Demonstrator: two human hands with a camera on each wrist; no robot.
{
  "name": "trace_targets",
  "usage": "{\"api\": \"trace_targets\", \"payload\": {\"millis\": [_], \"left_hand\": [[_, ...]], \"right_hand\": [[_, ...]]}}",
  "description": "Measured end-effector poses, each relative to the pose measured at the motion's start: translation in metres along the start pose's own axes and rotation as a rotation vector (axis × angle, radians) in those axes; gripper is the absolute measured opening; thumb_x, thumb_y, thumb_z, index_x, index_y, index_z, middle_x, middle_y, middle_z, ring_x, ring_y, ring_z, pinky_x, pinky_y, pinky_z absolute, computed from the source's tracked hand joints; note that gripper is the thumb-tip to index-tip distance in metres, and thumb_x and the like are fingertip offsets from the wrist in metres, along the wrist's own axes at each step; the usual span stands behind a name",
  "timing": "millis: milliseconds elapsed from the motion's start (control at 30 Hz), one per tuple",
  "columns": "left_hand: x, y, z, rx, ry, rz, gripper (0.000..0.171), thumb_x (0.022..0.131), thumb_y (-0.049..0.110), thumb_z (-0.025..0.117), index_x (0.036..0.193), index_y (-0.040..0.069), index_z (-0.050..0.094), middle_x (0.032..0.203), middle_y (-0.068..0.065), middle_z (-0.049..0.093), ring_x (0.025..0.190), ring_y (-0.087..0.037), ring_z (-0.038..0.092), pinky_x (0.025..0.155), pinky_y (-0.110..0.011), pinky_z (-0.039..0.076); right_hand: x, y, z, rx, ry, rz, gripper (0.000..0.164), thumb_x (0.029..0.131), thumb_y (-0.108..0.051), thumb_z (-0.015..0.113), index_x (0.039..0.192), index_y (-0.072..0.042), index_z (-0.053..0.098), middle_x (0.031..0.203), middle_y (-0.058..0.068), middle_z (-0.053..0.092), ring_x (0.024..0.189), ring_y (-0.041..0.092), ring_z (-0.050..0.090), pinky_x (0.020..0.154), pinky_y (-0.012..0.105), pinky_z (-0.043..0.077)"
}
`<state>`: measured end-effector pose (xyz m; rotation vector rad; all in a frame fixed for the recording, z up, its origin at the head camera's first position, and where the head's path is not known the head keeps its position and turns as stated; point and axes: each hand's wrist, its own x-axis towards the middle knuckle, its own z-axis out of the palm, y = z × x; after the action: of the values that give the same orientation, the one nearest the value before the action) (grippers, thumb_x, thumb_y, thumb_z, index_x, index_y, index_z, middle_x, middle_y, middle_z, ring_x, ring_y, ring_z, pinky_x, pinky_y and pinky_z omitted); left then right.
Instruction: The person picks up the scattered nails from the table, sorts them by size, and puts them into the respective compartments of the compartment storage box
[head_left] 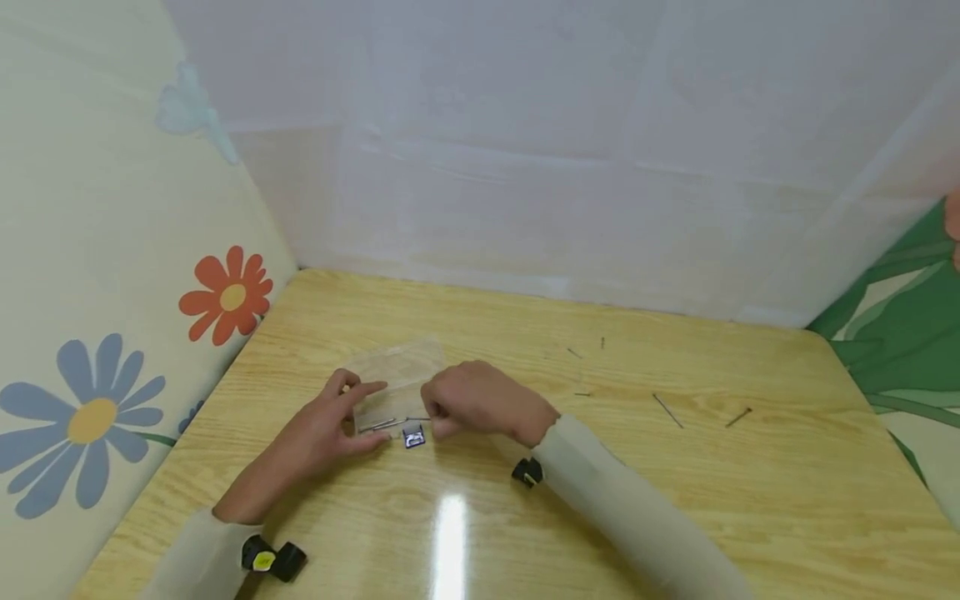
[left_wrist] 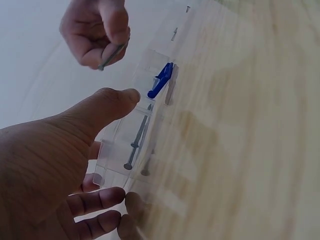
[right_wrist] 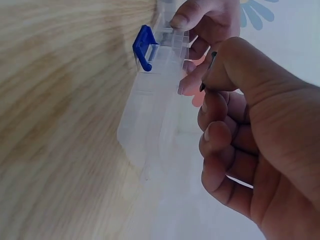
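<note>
A clear plastic compartment box (right_wrist: 145, 110) lies on the table, its transparent lid (head_left: 401, 360) raised at the back. On its front hangs a blue latch (left_wrist: 163, 80). My left hand (head_left: 327, 425) grips the box's left end, thumb at the front side and fingers around the end and back. Metal nails (left_wrist: 136, 142) lie in a compartment beside that thumb. Above the box's right part, my right hand (head_left: 480, 404) pinches a thin metal nail (left_wrist: 112, 56) between thumb and forefinger. In the right wrist view this nail is mostly hidden by the fingers.
Loose on the wooden table (head_left: 600, 517) to the right lie a long nail (head_left: 667, 410), a dark-headed nail (head_left: 738, 416) and several smaller ones. White sheeting (head_left: 487, 167) stands along the back edge, and a flowered cloth (head_left: 97, 250) hangs at the left.
</note>
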<state>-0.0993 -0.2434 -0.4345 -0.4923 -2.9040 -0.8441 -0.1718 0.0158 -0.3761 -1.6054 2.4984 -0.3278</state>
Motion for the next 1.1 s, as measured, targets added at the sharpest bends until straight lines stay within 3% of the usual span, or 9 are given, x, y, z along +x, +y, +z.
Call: {"api": "trace_targets", "payload": {"millis": [500, 1100], "left_hand": [[0.001, -0.001, 0.002, -0.042, -0.009, 0.015, 0.065, 0.085, 0.032, 0.088, 0.140, 0.008, 0.062, 0.115, -0.008, 0.042, 0.079, -0.015, 0.046, 0.063, -0.028, 0.041], [-0.002, 0.000, -0.003, -0.052, -0.013, 0.002, 0.063, 0.085, 0.031, 0.087, 0.138, 0.008, 0.063, 0.114, -0.008, 0.041, 0.074, -0.013, 0.045, 0.059, -0.028, 0.040]], "right_hand": [[0.035, -0.005, -0.001, -0.019, -0.047, -0.023, 0.019, 0.084, -0.012, 0.071, 0.074, -0.020, 0.057, 0.071, -0.010, 0.051, 0.059, 0.005, 0.041, 0.056, 0.021, 0.036], [0.056, -0.012, 0.006, 0.003, -0.088, -0.045, 0.017, 0.087, -0.013, 0.069, 0.076, -0.021, 0.060, 0.074, -0.011, 0.057, 0.062, 0.005, 0.046, 0.060, 0.022, 0.040]]}}
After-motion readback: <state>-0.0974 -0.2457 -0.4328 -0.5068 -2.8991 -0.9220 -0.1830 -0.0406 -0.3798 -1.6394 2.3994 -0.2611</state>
